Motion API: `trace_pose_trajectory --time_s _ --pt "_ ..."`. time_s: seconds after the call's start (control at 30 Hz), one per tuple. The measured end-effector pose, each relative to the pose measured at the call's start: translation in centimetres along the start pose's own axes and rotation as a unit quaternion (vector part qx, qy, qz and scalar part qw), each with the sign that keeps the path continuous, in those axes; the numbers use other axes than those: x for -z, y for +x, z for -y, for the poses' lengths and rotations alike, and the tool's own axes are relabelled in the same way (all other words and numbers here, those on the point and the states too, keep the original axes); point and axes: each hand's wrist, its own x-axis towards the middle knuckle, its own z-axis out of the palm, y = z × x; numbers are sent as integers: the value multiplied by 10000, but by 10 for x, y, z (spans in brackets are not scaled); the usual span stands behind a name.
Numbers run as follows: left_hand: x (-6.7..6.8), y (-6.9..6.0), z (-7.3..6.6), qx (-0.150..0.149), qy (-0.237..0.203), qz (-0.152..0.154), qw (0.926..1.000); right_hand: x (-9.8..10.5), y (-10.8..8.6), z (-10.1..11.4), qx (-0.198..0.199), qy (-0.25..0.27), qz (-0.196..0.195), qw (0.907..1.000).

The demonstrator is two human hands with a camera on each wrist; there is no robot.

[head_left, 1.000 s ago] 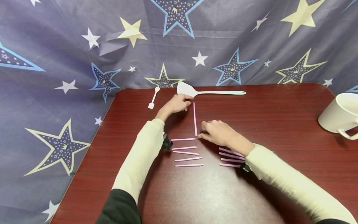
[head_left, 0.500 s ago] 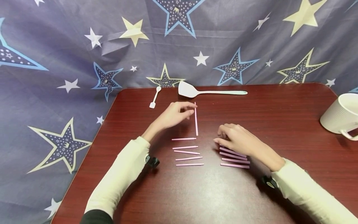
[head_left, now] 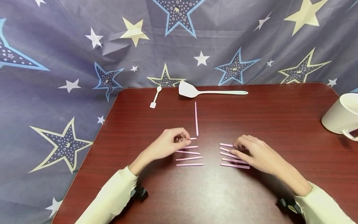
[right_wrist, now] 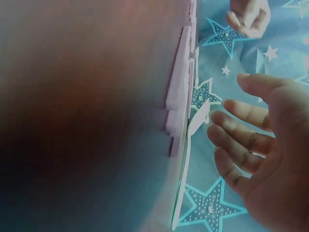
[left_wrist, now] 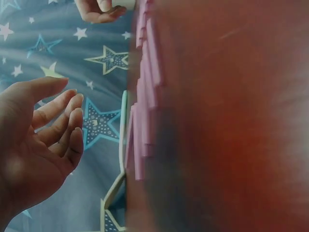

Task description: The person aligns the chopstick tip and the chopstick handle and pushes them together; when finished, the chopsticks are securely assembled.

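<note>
In the head view my left hand point(head_left: 167, 144) hovers over the left column of thin pink sticks point(head_left: 190, 165), which have narrow tips at their right ends. Its fingers are loosely bent with nothing between them; the left wrist view shows the same hand point(left_wrist: 43, 130) relaxed. My right hand point(head_left: 258, 154) is above the right group of pink sticks point(head_left: 235, 166), covering some of their ends. The right wrist view has that hand point(right_wrist: 256, 135) holding nothing, fingers loosely spread. Beyond both groups a longer pink stick point(head_left: 196, 119) lies pointing away from me.
A white spatula point(head_left: 188, 90) with a pale green handle end lies near the table's point(head_left: 265, 105) back edge. To its left is a small white double-ended scoop point(head_left: 155, 97). A ribbed white mug point(head_left: 339, 115) stands at far right. Behind hangs a star-patterned cloth point(head_left: 112, 37).
My left hand has come back from beside the spatula toward the left column of sticks. My right hand has moved right and nearer, from the long stick's end to the right group.
</note>
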Motion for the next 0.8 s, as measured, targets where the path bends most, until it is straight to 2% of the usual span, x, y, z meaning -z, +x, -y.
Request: trace_pose_trajectory --time_s 0.17,0.33,0.43,0.6,0.8 --pt "-5 -29 2 43 -44 -31 10000 2 -17 -1 -39 -94 -232 9997" --pt "-10 -48 3 -49 128 -208 9997 2 -27 -1 -61 -95 -279 9995" --pt "-16 -54 4 -281 456 -355 9979 -1 -32 2 -33 -45 -278 9996" --pt "-25 -63 7 -636 1084 -508 9908 -7 -38 5 22 62 -338 9994" --pt "-32 -71 9 -698 1453 -422 9860 -13 -44 9 37 42 -347 9994"
